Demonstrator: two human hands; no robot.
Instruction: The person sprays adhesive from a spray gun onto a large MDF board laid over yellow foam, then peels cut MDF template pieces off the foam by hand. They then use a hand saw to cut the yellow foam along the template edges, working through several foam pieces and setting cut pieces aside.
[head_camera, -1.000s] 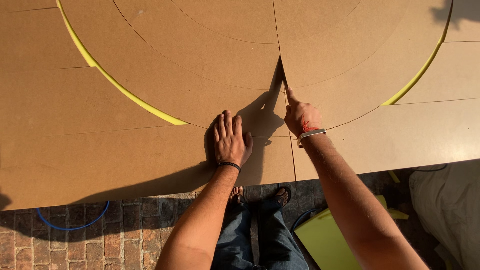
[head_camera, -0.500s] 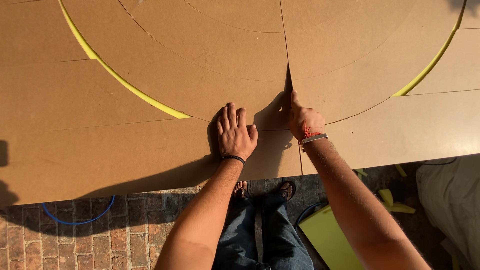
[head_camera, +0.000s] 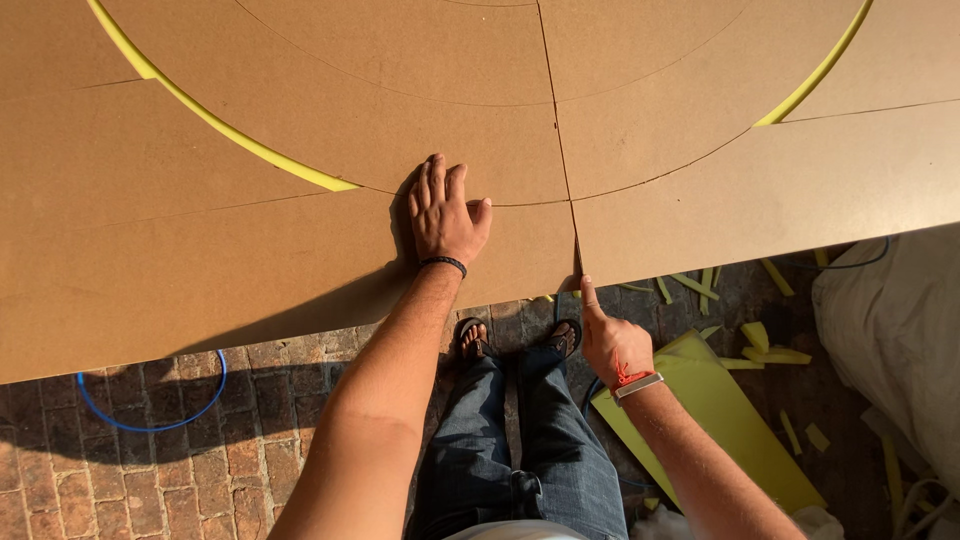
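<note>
The right hand (head_camera: 612, 345) is now sitting at the near edge of the large flat brown fibreboard sheet (head_camera: 300, 270), having travelled toward the person along the straight cut line (head_camera: 562, 150) from the spot farther in where it was a second ago. The left hand (head_camera: 445, 215) is remaining on the sheet in much the same place, flat and pressing down, fingers spread slightly and closed on nothing.

Nearest the camera, the right hand is curling into a loose fist with the forefinger extended along something thin at the board's edge. Whether a blade is being gripped cannot be told; the tool itself is not showing. A red thread and a pale band are circling that wrist. Beneath it, a yellow foam panel (head_camera: 710, 410) and scattered yellow offcut strips (head_camera: 760, 340) are lying on the brick paving (head_camera: 180, 460), with a blue hose loop (head_camera: 150, 400) off to the left.

The cut line is running straight away from the person, its long axis pointing from the right forefinger toward the far side of the sheet. The right hand is lying directly on that line at its near end; the left hand is lying to the line's left, near it but apart.

Farther in, curved scored arcs and a yellow curved strip (head_camera: 230, 135) are crossing the sheet.
</note>
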